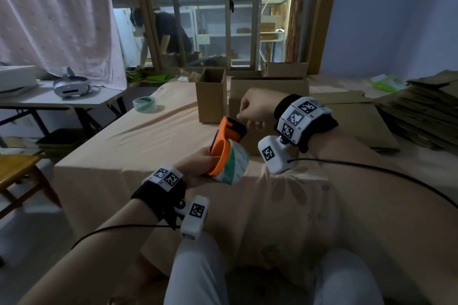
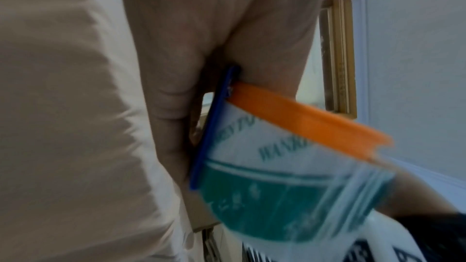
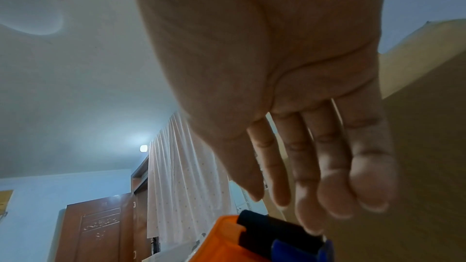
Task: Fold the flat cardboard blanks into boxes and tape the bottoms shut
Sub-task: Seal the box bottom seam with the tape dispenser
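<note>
My left hand (image 1: pixel 198 164) grips an orange tape dispenser (image 1: pixel 224 146) loaded with a green-and-white printed tape roll (image 1: pixel 235 166), held above the cloth-covered table (image 1: pixel 148 146). In the left wrist view my fingers (image 2: pixel 171 107) wrap round the dispenser (image 2: pixel 302 119) and its roll (image 2: pixel 277 186). My right hand (image 1: pixel 250 112) hovers just past the dispenser's head, in front of a large cardboard box (image 1: pixel 270 91). Its fingers (image 3: pixel 325 176) are nearly straight and hold nothing I can see, close above the dispenser's black roller (image 3: pixel 272 230), with the box wall (image 3: pixel 423 146) beside them.
A tall open-topped box (image 1: pixel 210 96) stands left of the large one. Flat blanks (image 1: pixel 359 119) lie to the right beside a high stack (image 1: pixel 426 111). A spare tape roll (image 1: pixel 143 104) sits far left; a headset (image 1: pixel 71 86) rests on a side table. A person (image 1: pixel 168 34) bends behind the window.
</note>
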The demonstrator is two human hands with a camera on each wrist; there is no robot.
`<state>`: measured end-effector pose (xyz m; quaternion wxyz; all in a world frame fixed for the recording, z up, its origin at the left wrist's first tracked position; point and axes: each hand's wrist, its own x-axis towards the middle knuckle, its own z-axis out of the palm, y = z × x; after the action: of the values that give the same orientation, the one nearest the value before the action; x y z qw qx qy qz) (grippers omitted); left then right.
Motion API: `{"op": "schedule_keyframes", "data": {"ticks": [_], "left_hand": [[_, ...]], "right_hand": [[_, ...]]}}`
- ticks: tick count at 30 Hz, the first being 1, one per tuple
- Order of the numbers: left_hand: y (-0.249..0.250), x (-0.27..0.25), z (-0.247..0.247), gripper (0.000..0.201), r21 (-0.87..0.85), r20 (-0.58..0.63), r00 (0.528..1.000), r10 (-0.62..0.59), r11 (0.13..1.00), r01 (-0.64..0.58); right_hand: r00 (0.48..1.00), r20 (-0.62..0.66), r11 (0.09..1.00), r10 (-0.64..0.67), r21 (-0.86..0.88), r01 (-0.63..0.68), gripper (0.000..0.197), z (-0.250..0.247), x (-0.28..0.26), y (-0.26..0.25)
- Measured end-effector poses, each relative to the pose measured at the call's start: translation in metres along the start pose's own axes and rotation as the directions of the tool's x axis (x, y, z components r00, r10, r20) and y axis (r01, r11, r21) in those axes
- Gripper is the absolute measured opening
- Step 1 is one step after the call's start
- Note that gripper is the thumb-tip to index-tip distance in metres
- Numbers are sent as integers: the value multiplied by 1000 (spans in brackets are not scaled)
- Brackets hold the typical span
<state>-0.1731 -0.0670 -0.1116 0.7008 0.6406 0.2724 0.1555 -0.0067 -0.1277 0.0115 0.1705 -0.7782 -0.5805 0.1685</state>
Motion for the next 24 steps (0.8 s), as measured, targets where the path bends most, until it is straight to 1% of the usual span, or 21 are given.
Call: {"op": "schedule_keyframes", "data": {"ticks": [3,7,10,12,15,16,18,21,23,24], "left_hand": [[-6,6,8,33,13,5,1000,29,1000,-29],[-6,13,14,26,-49,12,997,71,996,-70],[-2,16,13,30,-126,23,998,62,990,-58],[-1,17,13,32,-142,26,999,45,989,-41],[-4,21,17,27,-60,-9,998,67,996,-68],[-4,23,20,24,-32,-24,997,71,997,-71],[-4,26,25,23,15,-40,997,61,998,-60],[-1,32,29,47,103,-66,997,28,994,-21],[-1,37,29,53,138,-57,998,22,990,-14],[-1,39,29,52,149,-43,999,22,989,-15]], "right_hand": [[1000,3,999,5,-49,-5,28,-2,-2,3],[999,-50,993,-6,-116,0,28,-4,-6,9],[993,-117,994,-29,-106,17,28,-6,-11,19],[982,-178,996,-63,-71,51,27,-8,-16,25],[964,-240,992,-111,35,122,28,-10,-24,30],[963,-239,989,-127,38,140,29,-11,-26,31],[963,-220,988,-156,-19,155,31,-13,-30,31],[964,-205,984,-168,-100,150,30,-14,-33,36],[964,-205,979,-168,-147,139,29,-12,-32,39],[964,-208,977,-167,-165,134,29,-11,-30,41]]}}
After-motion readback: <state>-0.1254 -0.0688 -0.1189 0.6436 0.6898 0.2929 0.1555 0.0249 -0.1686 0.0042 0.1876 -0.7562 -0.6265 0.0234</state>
